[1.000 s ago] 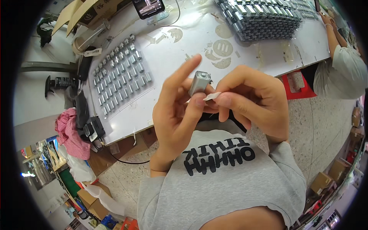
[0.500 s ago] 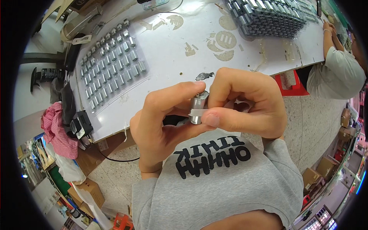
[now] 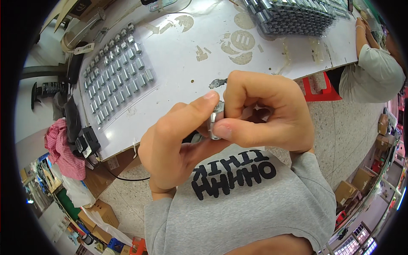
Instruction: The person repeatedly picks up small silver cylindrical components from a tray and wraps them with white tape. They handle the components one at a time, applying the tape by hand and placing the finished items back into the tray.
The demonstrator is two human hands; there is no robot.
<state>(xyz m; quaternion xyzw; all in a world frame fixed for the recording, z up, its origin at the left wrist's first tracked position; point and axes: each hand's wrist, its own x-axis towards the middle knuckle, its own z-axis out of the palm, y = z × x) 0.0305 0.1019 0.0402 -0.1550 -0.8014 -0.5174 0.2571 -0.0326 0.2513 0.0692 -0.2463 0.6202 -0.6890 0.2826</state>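
In front of my chest I hold a small silver cylindrical motor [image 3: 215, 119] upright over the table's near edge. My left hand [image 3: 168, 142] is closed on it, with fingertips at its top and bottom ends. From the other side my right hand [image 3: 272, 112] is curled, its thumb pressed across the motor's lower side. A pale strip lies around the motor under that thumb, now mostly covered. On the table to the left, rows of similar silver cylinders [image 3: 114, 80] stand and lie in a clear plastic tray [image 3: 147, 91].
Stacked clear trays of silver cylinders [image 3: 293, 21] fill the far right of the white table [image 3: 170, 55]. A black device [image 3: 87, 142] and a checked red cloth [image 3: 63, 148] are at the left edge. Another person [image 3: 374, 76] sits at the right by a red stool [image 3: 318, 89].
My right thumb has slid left across the motor, covering more of it and the pale strip. The motor looks turned a little in my left fingers. The view has shifted slightly.
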